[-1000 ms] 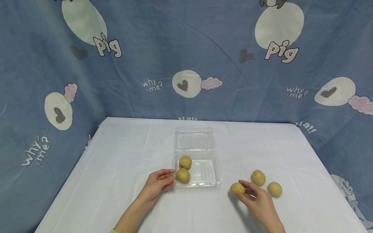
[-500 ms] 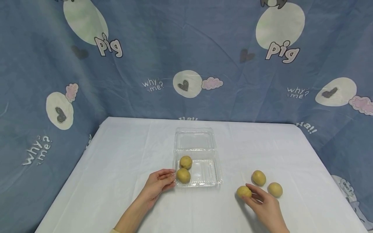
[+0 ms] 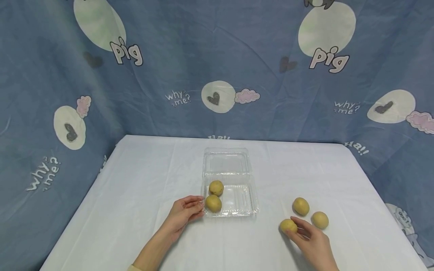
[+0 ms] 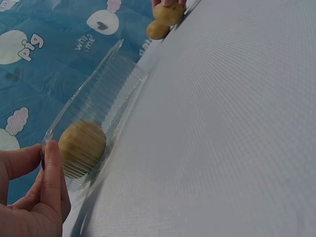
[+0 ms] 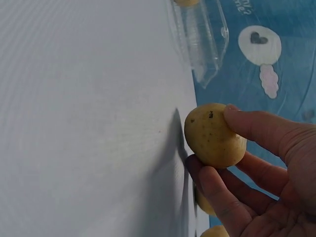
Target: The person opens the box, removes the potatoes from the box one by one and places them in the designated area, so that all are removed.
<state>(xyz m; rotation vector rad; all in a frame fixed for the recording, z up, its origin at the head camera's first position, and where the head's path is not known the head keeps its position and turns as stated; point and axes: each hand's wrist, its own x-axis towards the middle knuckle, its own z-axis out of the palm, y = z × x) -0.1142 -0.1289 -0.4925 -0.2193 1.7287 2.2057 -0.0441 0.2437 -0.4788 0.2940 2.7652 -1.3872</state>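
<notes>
A clear plastic clamshell box lies with its lid folded back, and two potatoes sit along its left side. My left hand pinches the box's left rim between thumb and fingers, as the left wrist view shows up close with a potato behind the ribbed wall. To the right of the box, my right hand holds a small yellow potato between thumb and fingertips, its shadow falling on the cloth. Dark specks mark that potato's skin.
Two more potatoes, one farther back and one to the right, lie on the white tablecloth just beyond my right hand. A blue printed curtain hangs behind the table and along its sides.
My right hand has moved right and toward the near edge with its potato, away from the box and closer to the two loose potatoes. The left hand stays on the rim.
</notes>
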